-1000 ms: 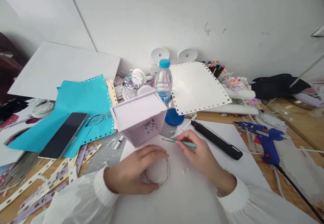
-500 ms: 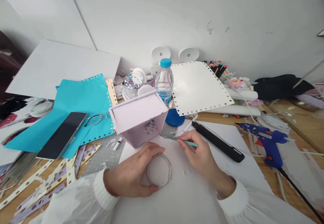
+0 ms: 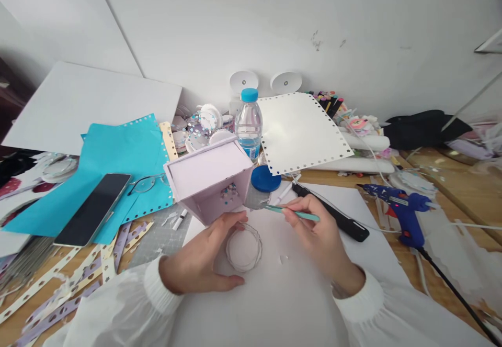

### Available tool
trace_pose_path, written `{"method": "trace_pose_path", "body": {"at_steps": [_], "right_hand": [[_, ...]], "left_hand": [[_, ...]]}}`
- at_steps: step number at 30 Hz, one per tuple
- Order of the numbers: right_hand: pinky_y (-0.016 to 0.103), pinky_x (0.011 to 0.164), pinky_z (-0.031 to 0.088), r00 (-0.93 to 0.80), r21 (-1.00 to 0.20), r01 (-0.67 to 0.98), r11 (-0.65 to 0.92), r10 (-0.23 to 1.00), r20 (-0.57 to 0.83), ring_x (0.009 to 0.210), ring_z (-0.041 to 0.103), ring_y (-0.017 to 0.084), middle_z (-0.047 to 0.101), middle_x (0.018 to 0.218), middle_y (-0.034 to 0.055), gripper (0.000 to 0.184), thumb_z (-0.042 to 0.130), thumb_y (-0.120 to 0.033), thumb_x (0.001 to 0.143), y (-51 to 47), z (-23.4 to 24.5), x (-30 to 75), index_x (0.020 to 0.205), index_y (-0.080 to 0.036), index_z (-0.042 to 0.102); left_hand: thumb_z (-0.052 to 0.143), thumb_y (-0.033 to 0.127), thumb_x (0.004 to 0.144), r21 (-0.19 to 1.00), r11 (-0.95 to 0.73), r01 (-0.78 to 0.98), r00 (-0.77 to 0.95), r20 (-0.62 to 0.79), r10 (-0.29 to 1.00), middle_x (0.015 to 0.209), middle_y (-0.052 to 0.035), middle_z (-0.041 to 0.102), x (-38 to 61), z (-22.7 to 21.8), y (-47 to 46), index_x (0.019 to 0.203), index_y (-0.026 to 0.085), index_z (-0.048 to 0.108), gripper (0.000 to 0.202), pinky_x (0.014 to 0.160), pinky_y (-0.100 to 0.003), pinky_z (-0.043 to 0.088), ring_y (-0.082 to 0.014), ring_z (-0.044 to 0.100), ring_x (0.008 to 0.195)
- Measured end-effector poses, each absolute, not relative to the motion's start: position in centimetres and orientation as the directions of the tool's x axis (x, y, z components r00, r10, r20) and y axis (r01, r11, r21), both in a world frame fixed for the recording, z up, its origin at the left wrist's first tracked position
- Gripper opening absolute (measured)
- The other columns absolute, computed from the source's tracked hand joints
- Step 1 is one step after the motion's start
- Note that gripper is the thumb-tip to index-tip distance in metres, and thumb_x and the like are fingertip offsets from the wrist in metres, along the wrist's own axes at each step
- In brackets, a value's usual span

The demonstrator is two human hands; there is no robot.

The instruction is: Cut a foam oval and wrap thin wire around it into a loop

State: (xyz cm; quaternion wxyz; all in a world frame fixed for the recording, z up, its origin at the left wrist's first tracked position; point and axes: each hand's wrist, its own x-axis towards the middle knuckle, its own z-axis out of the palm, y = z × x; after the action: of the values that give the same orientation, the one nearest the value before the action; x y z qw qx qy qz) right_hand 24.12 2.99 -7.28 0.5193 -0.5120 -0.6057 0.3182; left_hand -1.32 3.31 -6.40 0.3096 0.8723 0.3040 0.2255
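My left hand rests on the white paper with thumb and fingers spread in a curve. Between them lies a thin wire-like ring, flat on the paper; the fingertips are close to its far side and the thumb sits just off its near side. In my right hand are slim teal tweezers, pinched between thumb and fingers, their tip pointing left near the box. A pale lilac open-fronted box stands just beyond the ring, with small confetti-like pieces inside.
Behind the box stand a water bottle and a blue round lid. To the right lie a black bar-shaped tool and a blue glue gun with cables. A phone, glasses and turquoise sheets are left.
My right hand and the tweezers have shifted slightly right, away from the box. My left thumb has come off the ring's near edge. The view has moved a little.
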Motion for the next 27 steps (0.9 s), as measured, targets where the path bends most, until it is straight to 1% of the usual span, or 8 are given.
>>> {"method": "trace_pose_path", "body": {"at_steps": [6,8,12,15,17,19,25,27], "right_hand": [[0.032,0.069,0.050,-0.041,-0.915,0.329,0.232,0.972,0.232,0.079,0.062,0.020,0.065,0.080,0.0028,0.010,0.061,-0.029,0.087,4.4,-8.2,23.2,0.081,-0.022,0.058],[0.031,0.067,0.051,-0.055,-0.920,0.326,0.218,0.976,0.212,0.078,0.062,0.020,0.066,0.081,0.0033,0.011,0.062,-0.030,0.087,4.4,-8.3,23.2,0.081,-0.021,0.058],[0.030,0.064,0.050,-0.037,-0.927,0.312,0.210,0.977,0.209,0.073,0.061,0.019,0.064,0.077,0.0024,0.012,0.061,-0.030,0.087,4.3,-8.5,23.2,0.079,-0.021,0.058],[0.031,0.064,0.050,0.005,-0.931,0.294,0.216,0.974,0.227,0.070,0.059,0.018,0.061,0.074,0.0013,0.014,0.060,-0.031,0.087,4.3,-8.5,23.2,0.078,-0.021,0.057],[0.031,0.065,0.049,0.038,-0.935,0.280,0.216,0.971,0.235,0.069,0.058,0.018,0.060,0.073,0.0007,0.014,0.061,-0.031,0.086,4.4,-8.4,23.3,0.078,-0.021,0.057],[0.031,0.065,0.049,0.069,-0.942,0.262,0.209,0.970,0.234,0.069,0.057,0.017,0.059,0.072,0.0002,0.014,0.063,-0.031,0.085,4.4,-8.1,23.4,0.077,-0.021,0.057],[0.029,0.064,0.047,0.109,-0.971,0.159,0.180,0.974,0.199,0.069,0.057,0.015,0.060,0.077,-0.0001,0.014,0.066,-0.030,0.087,3.1,-6.3,24.1,0.080,-0.022,0.057],[0.028,0.064,0.047,0.097,-0.975,0.108,0.193,0.974,0.204,0.069,0.057,0.015,0.059,0.074,-0.0010,0.015,0.065,-0.031,0.089,2.2,-5.6,24.2,0.080,-0.022,0.056]], "left_hand": [[0.081,0.033,0.063,0.634,-0.653,0.414,0.673,0.269,0.689,0.140,-0.0208,0.040,-1.3,-6.2,3.1,0.147,0.020,0.017,0.106,0.103,-0.056,0.044,-0.0397,0.043,0.129],[0.079,0.032,0.066,0.625,-0.679,0.384,0.656,0.333,0.677,0.140,-0.0216,0.038,-1.4,-6.1,3.0,0.146,0.019,0.018,0.102,0.104,-0.056,0.042,-0.0389,0.041,0.130],[0.068,0.023,0.072,0.589,-0.761,0.274,0.592,0.520,0.616,0.133,-0.0204,0.044,-1.4,-5.9,2.9,0.140,0.014,0.030,0.079,0.101,-0.050,0.043,-0.0340,0.044,0.125],[0.060,0.015,0.074,0.589,-0.772,0.238,0.522,0.593,0.613,0.121,-0.0166,0.053,-1.2,-5.8,2.8,0.129,0.014,0.043,0.057,0.094,-0.043,0.047,-0.0283,0.051,0.114],[0.057,0.012,0.075,0.591,-0.770,0.242,0.494,0.608,0.622,0.113,-0.0141,0.057,-1.1,-5.7,2.8,0.123,0.015,0.048,0.048,0.088,-0.039,0.049,-0.0258,0.055,0.106],[0.057,0.012,0.076,0.580,-0.771,0.263,0.487,0.610,0.625,0.111,-0.0137,0.059,-1.0,-5.6,2.7,0.119,0.016,0.050,0.044,0.085,-0.039,0.050,-0.0253,0.057,0.103],[0.070,0.029,0.073,0.513,-0.803,0.304,0.592,0.559,0.581,0.121,-0.0167,0.056,-0.7,-5.8,2.8,0.119,0.016,0.050,0.052,0.091,-0.043,0.049,-0.0294,0.056,0.110],[0.069,0.025,0.078,0.477,-0.814,0.331,0.627,0.534,0.568,0.122,-0.0164,0.057,-0.6,-6.2,2.9,0.120,0.017,0.049,0.047,0.094,-0.042,0.048,-0.0285,0.055,0.115]]}}
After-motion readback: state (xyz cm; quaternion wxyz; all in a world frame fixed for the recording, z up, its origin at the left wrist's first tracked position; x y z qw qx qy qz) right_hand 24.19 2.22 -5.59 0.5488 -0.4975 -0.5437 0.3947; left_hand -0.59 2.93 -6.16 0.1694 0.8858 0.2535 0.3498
